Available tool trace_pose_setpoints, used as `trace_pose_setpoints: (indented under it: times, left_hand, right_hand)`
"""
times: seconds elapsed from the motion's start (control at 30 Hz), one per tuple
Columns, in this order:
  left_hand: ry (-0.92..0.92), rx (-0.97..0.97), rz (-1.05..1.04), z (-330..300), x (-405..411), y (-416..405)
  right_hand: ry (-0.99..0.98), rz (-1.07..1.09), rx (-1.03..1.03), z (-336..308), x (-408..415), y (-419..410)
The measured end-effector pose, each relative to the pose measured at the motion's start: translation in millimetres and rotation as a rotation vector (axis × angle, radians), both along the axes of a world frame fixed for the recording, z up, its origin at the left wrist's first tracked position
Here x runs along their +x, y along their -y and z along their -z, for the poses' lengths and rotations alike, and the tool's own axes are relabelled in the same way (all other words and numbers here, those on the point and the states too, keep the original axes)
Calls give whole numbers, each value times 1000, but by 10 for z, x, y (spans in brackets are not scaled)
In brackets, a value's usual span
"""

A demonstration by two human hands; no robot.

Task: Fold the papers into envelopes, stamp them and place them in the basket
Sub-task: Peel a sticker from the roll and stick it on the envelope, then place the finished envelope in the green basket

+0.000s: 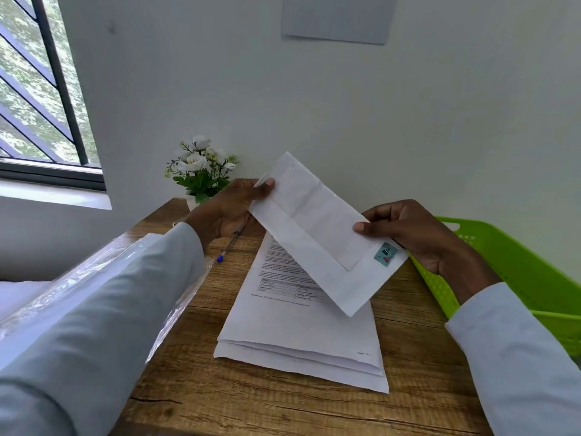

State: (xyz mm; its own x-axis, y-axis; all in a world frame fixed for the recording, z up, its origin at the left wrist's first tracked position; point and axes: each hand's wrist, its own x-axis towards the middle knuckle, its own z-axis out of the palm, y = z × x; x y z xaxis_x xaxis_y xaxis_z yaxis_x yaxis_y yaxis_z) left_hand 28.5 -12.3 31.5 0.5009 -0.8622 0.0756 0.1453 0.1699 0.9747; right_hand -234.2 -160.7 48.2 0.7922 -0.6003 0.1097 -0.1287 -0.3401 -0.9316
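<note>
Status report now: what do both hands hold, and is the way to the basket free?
Left hand and right hand both shut on stamped envelope, held above paper stack. Green basket at right, nothing between.

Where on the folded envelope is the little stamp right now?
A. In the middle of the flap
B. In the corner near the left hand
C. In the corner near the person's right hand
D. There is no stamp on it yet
C: the teal stamp sits in the corner of the envelope by the right hand, while the left hand pinches the far, bare end.
</note>
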Motion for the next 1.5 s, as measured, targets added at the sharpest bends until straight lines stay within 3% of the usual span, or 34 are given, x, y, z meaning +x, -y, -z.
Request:
trace_pose_setpoints:
  times: [0.13,0.23,0.4,0.63,0.8,0.93,1.07,1.13,1.37,1.5]
  left_hand:
    - [-48,-67,-266,-68,-94,175]
    - [-102,-86,-292,-110,-204,328]
    - [-131,-41,-219,-254,-545,606]
    - [-78,0,49,-406,-1374,1266]
    - [0,185,157,-263,-2022,1761]
    - [253,316,74,-168,-2241,1937]
    - [522,340,19,-41,-2241,2052]
    - [744,349,-24,-1,-2266,2051]
    - [1512,444,-162,5,-2438,2029]
    - [1617,509,-83,8,-2443,2047]
  right_hand:
    - [119,154,63,-88,-81,-6]
    - [167,235,106,-126,-214,52]
    - [201,378,184,-195,-582,228]
    - [273,566,226,-180,-1425,621]
    - [114,733,32,-55,-1676,815]
    - [-116,791,-199,29,-1655,916]
    - [-472,822,-467,4,-1633,974]
    - [-567,822,-532,-5,-1598,982]
    - [-738,792,-548,9,-1473,937]
    - [-826,749,-537,40,-1439,896]
